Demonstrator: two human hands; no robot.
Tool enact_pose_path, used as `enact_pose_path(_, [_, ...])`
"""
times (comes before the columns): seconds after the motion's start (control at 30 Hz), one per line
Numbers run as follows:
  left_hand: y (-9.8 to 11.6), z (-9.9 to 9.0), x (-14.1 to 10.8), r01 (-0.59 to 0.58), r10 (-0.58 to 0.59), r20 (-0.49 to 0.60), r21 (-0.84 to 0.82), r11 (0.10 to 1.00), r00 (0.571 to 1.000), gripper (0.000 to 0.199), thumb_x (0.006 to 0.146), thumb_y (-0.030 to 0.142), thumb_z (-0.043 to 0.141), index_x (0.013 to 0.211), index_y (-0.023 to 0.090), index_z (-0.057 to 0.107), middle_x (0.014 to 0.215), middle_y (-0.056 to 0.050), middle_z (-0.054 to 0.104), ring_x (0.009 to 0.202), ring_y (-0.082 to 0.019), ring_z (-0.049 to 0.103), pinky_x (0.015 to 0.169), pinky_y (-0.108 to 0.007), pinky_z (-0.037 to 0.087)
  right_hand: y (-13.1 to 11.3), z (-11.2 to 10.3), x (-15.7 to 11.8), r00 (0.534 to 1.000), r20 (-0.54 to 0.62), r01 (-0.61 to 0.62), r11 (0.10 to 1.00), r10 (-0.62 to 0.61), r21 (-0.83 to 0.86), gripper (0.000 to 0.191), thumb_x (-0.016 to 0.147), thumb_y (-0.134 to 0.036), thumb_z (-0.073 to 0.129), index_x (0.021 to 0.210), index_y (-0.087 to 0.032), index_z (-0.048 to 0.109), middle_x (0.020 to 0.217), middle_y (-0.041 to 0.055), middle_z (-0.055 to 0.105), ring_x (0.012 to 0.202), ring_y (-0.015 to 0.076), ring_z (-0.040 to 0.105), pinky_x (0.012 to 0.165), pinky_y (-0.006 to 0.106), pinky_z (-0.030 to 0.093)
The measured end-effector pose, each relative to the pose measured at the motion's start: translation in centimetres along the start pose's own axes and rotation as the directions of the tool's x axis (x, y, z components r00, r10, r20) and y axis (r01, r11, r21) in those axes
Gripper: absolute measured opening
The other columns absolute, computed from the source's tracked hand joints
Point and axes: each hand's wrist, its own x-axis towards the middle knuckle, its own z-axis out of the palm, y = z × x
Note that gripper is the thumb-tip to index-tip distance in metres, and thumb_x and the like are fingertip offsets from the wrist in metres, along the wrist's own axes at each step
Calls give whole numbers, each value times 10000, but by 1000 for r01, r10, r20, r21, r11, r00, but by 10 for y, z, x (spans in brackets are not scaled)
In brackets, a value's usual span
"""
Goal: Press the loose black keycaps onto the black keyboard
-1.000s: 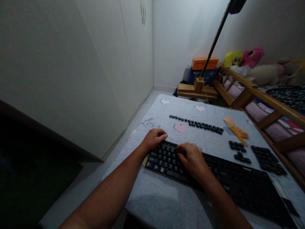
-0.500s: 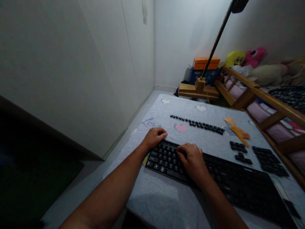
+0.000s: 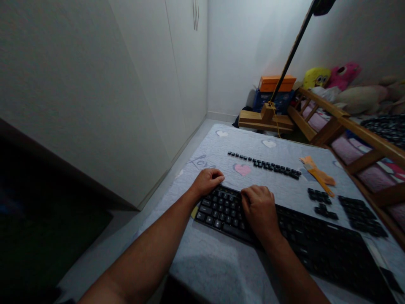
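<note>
A black keyboard (image 3: 228,211) lies slanted across the cloth-covered table, with keys on its left part and a darker right part. My left hand (image 3: 209,181) rests at its top left corner, thumb and fingers curled together; whatever they may hold is too small to see. Over the upper middle of the keyboard is my right hand (image 3: 259,207), its fingers bent down and closed, the tips partly hidden. Beyond the keyboard, loose black keycaps (image 3: 275,167) form two rows. More keycaps (image 3: 319,196) sit in small groups to the right, near a larger block of keycaps (image 3: 360,215).
An orange-handled brush (image 3: 321,181) lies on an orange cloth (image 3: 327,178) at the table's right. A wooden bed rail (image 3: 363,131) runs along that side. Behind the table stand a wooden base (image 3: 265,118) with a dark pole and an orange box (image 3: 276,83). White cupboards rise at left.
My right hand has shifted slightly right along the keyboard, and its fingers have drawn closer together. My left hand stays at the corner. The whole view has moved a little.
</note>
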Motion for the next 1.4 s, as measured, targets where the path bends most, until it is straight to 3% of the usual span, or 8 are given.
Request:
enact_pose_path(0.13, [2,0,0,5,-5,-3,-5,1000,1000,228,792,325,573,792,136,701,720,-13,664,691,-139,586,665,-263,462,-3,-1,2,999,34,21,998,-19,-60,122,874,-145,536,822,-203,630,882,64,657,893,249,482,789,368,336])
enact_pose_path(0.33, [4,-1,0,4,-4,15,-2,1000,1000,232,786,328,571,783,138,704,716,-10,658,687,-139,583,670,-269,467,-1,2,-2,994,91,57,998,-58,14,127,871,-118,520,840,-198,614,852,54,650,871,229,504,796,345,356])
enact_pose_path(0.6, [5,-1,-2,7,-7,15,-17,1000,1000,218,783,325,586,771,137,694,705,-11,654,680,-138,581,652,-255,450,-3,-1,0,998,23,53,999,-53,-10,137,866,-110,526,812,-195,620,834,56,648,877,240,504,794,355,362])
enact_pose_path(0.73, [4,-1,-2,7,-7,26,-9,1000,1000,218,789,327,583,784,141,695,712,-7,653,682,-135,577,649,-251,446,-4,0,1,995,65,75,997,-73,-21,139,871,-115,532,818,-189,638,850,64,649,887,240,503,803,358,367])
enact_pose_path(1.07, [3,-1,-1,-8,7,29,7,1000,1000,221,792,323,577,793,139,699,722,-8,661,693,-138,579,669,-260,453,-1,-1,-4,990,113,79,995,-86,62,137,868,-135,563,918,-189,678,897,65,642,909,235,495,843,366,394])
enact_pose_path(1.4, [4,-1,-1,4,-4,29,-5,1000,1000,217,779,325,581,775,138,691,698,-6,647,667,-134,565,644,-250,435,1,1,-5,993,86,61,984,-76,168,115,866,-148,575,915,-198,666,956,64,651,941,236,497,851,365,404])
